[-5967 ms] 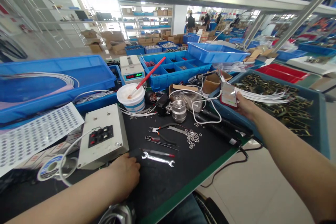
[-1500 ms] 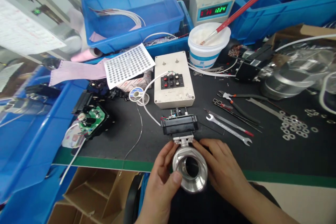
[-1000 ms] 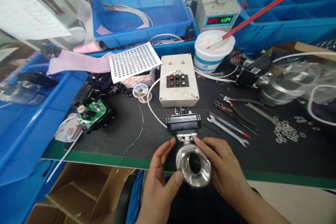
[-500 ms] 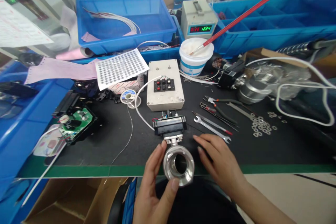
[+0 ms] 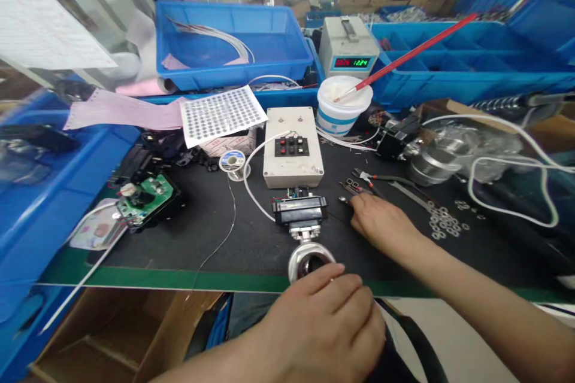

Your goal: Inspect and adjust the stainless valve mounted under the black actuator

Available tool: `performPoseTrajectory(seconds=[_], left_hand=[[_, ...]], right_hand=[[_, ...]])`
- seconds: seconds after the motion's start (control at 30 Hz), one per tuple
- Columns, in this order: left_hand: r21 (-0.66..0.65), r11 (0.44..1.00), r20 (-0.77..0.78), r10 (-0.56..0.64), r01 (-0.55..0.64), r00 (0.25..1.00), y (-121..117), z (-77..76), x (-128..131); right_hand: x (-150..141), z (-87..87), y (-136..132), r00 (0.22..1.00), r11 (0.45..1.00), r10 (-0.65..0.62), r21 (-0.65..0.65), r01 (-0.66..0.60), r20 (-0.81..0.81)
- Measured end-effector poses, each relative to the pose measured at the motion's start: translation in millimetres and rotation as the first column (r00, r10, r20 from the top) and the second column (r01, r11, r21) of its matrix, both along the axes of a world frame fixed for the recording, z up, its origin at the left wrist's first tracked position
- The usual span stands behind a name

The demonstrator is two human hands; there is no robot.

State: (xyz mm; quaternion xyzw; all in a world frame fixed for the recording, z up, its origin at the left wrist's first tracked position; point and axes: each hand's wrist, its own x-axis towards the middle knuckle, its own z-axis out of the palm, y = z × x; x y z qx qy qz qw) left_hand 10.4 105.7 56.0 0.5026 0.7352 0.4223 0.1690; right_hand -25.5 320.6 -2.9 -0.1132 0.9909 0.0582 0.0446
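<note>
A metal valve (image 5: pixel 296 258) with a round open bore lies at the table's front edge, joined to a black actuator (image 5: pixel 300 210) with exposed wiring. My left hand (image 5: pixel 327 317) is curled over the valve's near right side, back of the hand up, covering its lower part; the fingertips are partly hidden. Farther right, my right hand (image 5: pixel 380 218) is closed over the open-end wrench (image 5: pixel 344 199), and only one silver end shows past the fingers. Tweezers (image 5: pixel 348 187) and orange-and-black-handled cutters (image 5: pixel 365 176) lie just beyond that hand.
Behind the actuator sits a beige switch box (image 5: pixel 291 173), linked by a white cable. A solder spool (image 5: pixel 232 161) and an open circuit-board unit (image 5: pixel 150 197) are on the left. Metal nuts (image 5: pixel 442 221) lie right; a white tub (image 5: pixel 344 99) holds a red-handled brush.
My right hand has moved forward onto the wrench and closed over it. My left hand has swung from the valve's left side across its front to the right. The view has shifted slightly.
</note>
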Motion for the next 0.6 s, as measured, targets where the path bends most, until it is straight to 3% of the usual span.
performPoseTrajectory(seconds=[0.07, 0.13, 0.23, 0.27, 0.33, 0.43, 0.5, 0.6], left_hand=[[0.018, 0.998, -0.231, -0.054, 0.060, 0.971, 12, -0.9, -5], [-0.011, 0.998, -0.378, -0.067, 0.068, 0.924, 21, -7.1, -8], [-0.084, 0.995, -0.477, -0.095, 0.062, 0.873, 25, -17.3, -11], [-0.090, 0.994, -0.491, -0.102, 0.066, 0.865, 26, -19.4, -12], [-0.084, 0.995, -0.493, -0.094, 0.060, 0.865, 25, -21.7, -13], [-0.075, 0.997, -0.453, -0.057, 0.025, 0.890, 26, -24.3, -10], [-0.076, 0.997, -0.391, -0.049, 0.021, 0.919, 27, -26.4, -7], [-0.057, 0.998, -0.266, -0.036, 0.022, 0.963, 29, -26.8, -5]], right_hand=[[-2, -5.1, 9, 1.000, 1.000, -0.003, -0.029, 0.003, -0.004], [0, -1.8, 16, 0.999, 0.987, 0.000, -0.158, -0.006, -0.039], [10, 26.4, 16, 0.981, 0.914, 0.084, -0.378, -0.146, -0.177], [12, 40.4, 11, 0.962, 0.903, 0.147, -0.367, -0.225, -0.229], [15, 68.6, -4, 0.910, 0.904, 0.312, -0.210, -0.373, -0.273], [11, 95.8, -31, 0.850, 0.867, 0.486, -0.011, -0.499, -0.204], [6, 99.5, -46, 0.837, 0.850, 0.526, 0.055, -0.524, -0.151], [1, 91.1, -60, 0.825, 0.833, 0.552, 0.111, -0.541, -0.119]])
